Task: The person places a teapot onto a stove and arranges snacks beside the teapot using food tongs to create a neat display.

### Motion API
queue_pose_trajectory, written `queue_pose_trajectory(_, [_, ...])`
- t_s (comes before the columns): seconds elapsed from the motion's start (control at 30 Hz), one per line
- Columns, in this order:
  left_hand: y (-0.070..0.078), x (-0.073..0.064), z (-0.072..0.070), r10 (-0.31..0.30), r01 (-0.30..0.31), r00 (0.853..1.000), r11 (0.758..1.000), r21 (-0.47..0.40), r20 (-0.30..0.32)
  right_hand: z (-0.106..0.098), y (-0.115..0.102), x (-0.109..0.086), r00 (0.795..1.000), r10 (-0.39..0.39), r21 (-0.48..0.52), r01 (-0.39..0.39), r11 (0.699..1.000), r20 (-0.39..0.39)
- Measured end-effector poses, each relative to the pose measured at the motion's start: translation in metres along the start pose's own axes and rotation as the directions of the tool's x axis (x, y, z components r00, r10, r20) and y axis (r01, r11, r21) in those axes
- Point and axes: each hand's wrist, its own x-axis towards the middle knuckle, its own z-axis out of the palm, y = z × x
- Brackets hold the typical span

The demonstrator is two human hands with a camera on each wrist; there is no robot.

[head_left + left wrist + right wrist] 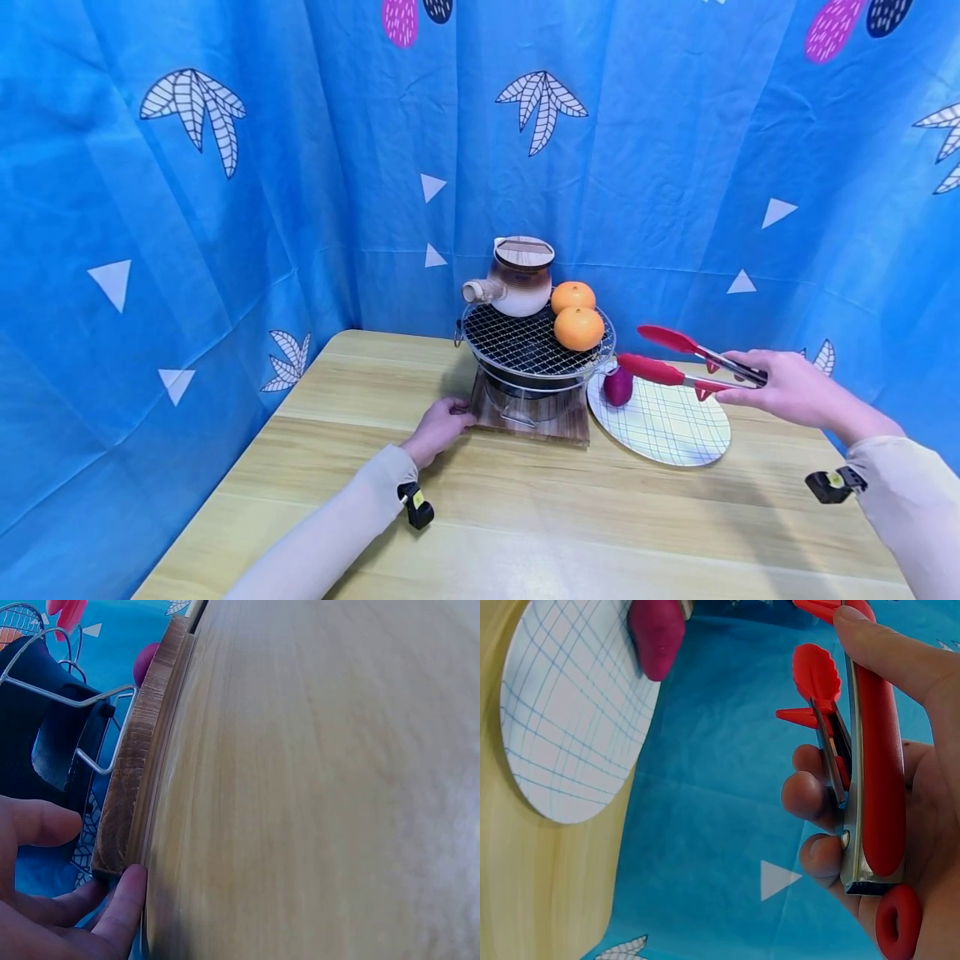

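Observation:
My left hand (439, 429) grips the left corner of a dark wooden board (551, 427), thumb above it and fingertips (132, 889) at its lower edge. On that board stands a small black stove (64, 727) topped by a round wire grill (517, 340). My right hand (787, 387) holds red-tipped metal tongs (705, 367), their arms spread and nothing between the tips. The lower tip overlaps a purple sweet potato (618, 387) in the head view. That sweet potato lies on the left side of a checked plate (675, 425).
Two oranges (578, 328) sit on the grill's right side. Behind them to the left is a brown-and-white clay teapot (521, 279) with a side handle and wooden lid. A blue patterned curtain (637, 167) hangs behind the light wooden table (480, 517).

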Motion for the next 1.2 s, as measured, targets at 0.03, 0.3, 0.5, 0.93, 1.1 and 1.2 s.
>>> queue_pose_trajectory(0.03, [0.000, 0.000, 0.000, -0.001, 0.001, 1.000, 1.000, 0.003, 0.000, 0.001, 0.001, 0.000, 1.000, 0.001, 0.003, -0.001, 1.000, 0.000])
queue_pose_trajectory(0.3, [-0.001, 0.000, 0.001, 0.006, -0.006, 1.000, 1.000, 0.013, 0.002, 0.010, 0.006, -0.004, 1.000, 0.012, 0.023, -0.012, 1.000, 0.007])
queue_pose_trajectory(0.5, [-0.002, 0.000, 0.000, 0.000, 0.000, 1.000, 1.000, 0.013, 0.001, 0.015, 0.007, -0.005, 1.000, 0.012, 0.032, -0.012, 0.999, 0.014])
queue_pose_trajectory(0.93, [0.000, 0.002, 0.001, 0.006, -0.006, 1.000, 0.999, 0.031, -0.003, 0.029, 0.014, -0.005, 0.998, 0.040, 0.095, -0.045, 0.994, 0.053])
queue_pose_trajectory(1.1, [0.000, 0.001, 0.000, 0.010, -0.010, 1.000, 0.999, 0.044, -0.003, 0.033, 0.017, -0.004, 0.999, 0.028, 0.073, -0.031, 0.997, 0.031])
queue_pose_trajectory(1.2, [0.000, 0.001, 0.000, 0.009, -0.009, 1.000, 0.999, 0.039, -0.002, 0.036, 0.020, -0.003, 1.000, 0.013, 0.069, -0.014, 0.998, 0.026])
